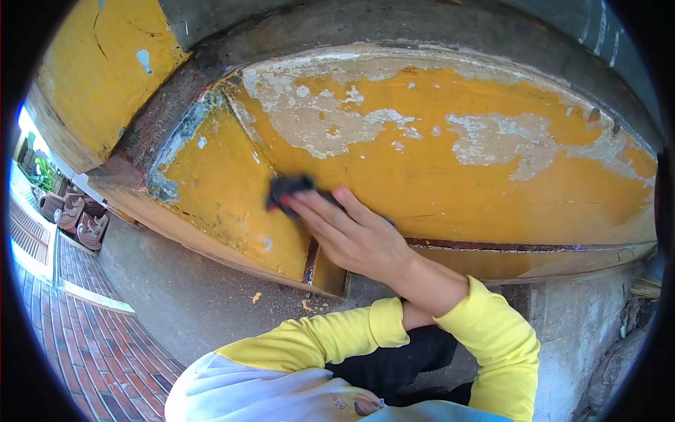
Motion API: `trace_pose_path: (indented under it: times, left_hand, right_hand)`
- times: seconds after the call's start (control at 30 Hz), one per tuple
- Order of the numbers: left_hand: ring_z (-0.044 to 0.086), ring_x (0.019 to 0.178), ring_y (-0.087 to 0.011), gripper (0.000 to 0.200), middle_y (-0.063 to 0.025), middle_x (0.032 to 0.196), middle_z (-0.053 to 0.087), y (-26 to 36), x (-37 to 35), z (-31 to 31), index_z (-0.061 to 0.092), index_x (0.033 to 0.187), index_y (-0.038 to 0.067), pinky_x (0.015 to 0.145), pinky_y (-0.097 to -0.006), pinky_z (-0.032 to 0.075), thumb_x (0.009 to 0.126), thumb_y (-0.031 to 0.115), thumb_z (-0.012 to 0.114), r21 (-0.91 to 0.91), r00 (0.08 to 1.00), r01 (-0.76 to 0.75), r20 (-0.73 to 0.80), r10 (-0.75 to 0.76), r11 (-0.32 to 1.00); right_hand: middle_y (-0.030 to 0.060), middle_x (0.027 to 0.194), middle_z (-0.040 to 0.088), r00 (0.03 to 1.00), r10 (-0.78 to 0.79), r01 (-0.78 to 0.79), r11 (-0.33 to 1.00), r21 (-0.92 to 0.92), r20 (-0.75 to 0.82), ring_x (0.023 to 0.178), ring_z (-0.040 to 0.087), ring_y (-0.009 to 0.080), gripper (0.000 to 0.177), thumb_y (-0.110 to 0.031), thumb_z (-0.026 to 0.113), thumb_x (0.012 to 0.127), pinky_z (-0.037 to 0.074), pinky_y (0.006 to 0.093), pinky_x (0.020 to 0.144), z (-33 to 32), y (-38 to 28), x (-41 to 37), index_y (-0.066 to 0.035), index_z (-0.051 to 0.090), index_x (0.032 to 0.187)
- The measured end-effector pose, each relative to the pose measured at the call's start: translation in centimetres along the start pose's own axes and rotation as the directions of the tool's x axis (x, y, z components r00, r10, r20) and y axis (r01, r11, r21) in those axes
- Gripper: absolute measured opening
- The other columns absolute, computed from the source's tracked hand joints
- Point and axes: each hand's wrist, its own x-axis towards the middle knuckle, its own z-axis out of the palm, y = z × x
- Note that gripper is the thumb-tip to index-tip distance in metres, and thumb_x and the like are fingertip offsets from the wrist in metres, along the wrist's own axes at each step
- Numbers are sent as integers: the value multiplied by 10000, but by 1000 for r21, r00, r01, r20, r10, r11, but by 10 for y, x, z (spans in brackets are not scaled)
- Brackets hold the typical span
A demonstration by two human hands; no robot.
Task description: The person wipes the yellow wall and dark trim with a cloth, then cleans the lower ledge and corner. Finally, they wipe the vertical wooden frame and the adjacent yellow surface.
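My right hand (344, 235) reaches up and left, back towards me, with its fingers pressed on a dark, motion-blurred pad (290, 188). The pad lies against a yellow painted panel (422, 179), just right of a diagonal seam. What the pad is made of cannot be made out. A dark bit also shows beyond the hand on its right side. My left forearm (418, 316) crosses under my right wrist, and the left hand behind it is hidden. Pale patches of peeled paint run along the panel's upper part.
A dark curved rim (394, 27) borders the panel above. Below it, a brown ledge (520, 247) runs to the right. Paint flakes (256, 297) lie on the concrete floor (169, 264). Brick paving (91, 337) and carved ornaments (91, 228) are at left.
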Motion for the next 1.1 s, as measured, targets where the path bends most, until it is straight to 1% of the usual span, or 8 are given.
trace_pose_path:
  times: [0.13, 0.2, 0.27, 0.43, 0.67, 0.83, 1.03, 1.1]
  left_hand:
    - [546, 1213, -305, 515, -209, 1209, 647, 5, 18, 0, 590, 1262, 9, 1066, -393, 378, 939, 401, 510, -33, 997, 9, 72, -7, 999]
    - [532, 1238, -314, 516, -208, 1219, 645, 23, 23, -11, 620, 1229, 7, 1069, -411, 376, 924, 410, 520, 183, 978, 166, 95, -186, 969]
    - [571, 1192, -363, 469, -200, 1175, 669, 28, 18, -3, 712, 1072, -4, 1003, -490, 416, 852, 385, 569, 468, 941, 307, -23, -337, 828]
    - [576, 1153, -398, 410, -211, 1012, 693, 45, 5, -21, 732, 903, 5, 1013, -604, 399, 858, 374, 559, 377, 949, 268, 58, -311, 887]
    - [637, 934, -342, 323, -156, 858, 678, 38, -13, -17, 696, 817, 21, 902, -540, 443, 824, 320, 573, 369, 981, 192, -60, -183, 909]
    - [611, 993, -343, 295, -139, 977, 648, 38, -30, 2, 676, 928, 32, 938, -523, 421, 833, 297, 588, 434, 952, 160, -304, -23, 887]
    - [498, 1176, -368, 430, -168, 1207, 575, 53, -46, 14, 621, 1189, 43, 988, -527, 385, 836, 288, 632, 483, 930, 172, -368, 20, 859]
    - [475, 1206, -371, 469, -177, 1260, 553, 55, -48, 17, 605, 1246, 59, 995, -538, 378, 843, 298, 636, 512, 927, 190, -375, 19, 838]
  right_hand:
    - [22, 1492, 480, 976, -132, 131, 991, 18, 173, 1369, 447, 151, 426, -201, 590, 846, 183, 531, 1199, -13, 14, -63, -68, 675, 1241]
    - [20, 1452, 527, 979, -126, 124, 992, 22, 163, 1327, 497, 145, 372, -198, 593, 872, 106, 578, 1206, -39, 41, -69, -84, 691, 1213]
    - [41, 1372, 599, 995, 43, -57, 985, -162, -90, 1265, 567, 190, 284, -142, 565, 906, 3, 623, 1196, -64, 70, -74, -88, 720, 1138]
    - [228, 1326, 566, 869, 397, -487, 790, -373, -296, 1332, 486, 404, 325, -6, 588, 815, -52, 637, 1180, -100, 93, -75, -19, 726, 1109]
    - [28, 1225, 670, 992, 126, -126, 990, -57, -7, 1241, 588, 308, 46, -107, 706, 787, -21, 636, 1196, -56, 62, -164, -152, 713, 791]
    - [53, 1257, 666, 986, 157, -166, 964, -207, -57, 1255, 583, 286, 95, -64, 693, 790, -42, 629, 1198, -92, 101, -200, -156, 714, 803]
    - [202, 1450, 501, 893, 285, -418, 810, -410, -348, 1445, 277, 431, 424, 101, 370, 969, 340, 498, 1083, -152, 177, -222, 125, 483, 1377]
    - [232, 1328, 584, 717, 453, -671, 657, -345, -530, 1307, 457, 428, 352, 2, 525, 933, 359, 510, 1084, -141, 154, -217, 55, 601, 1273]
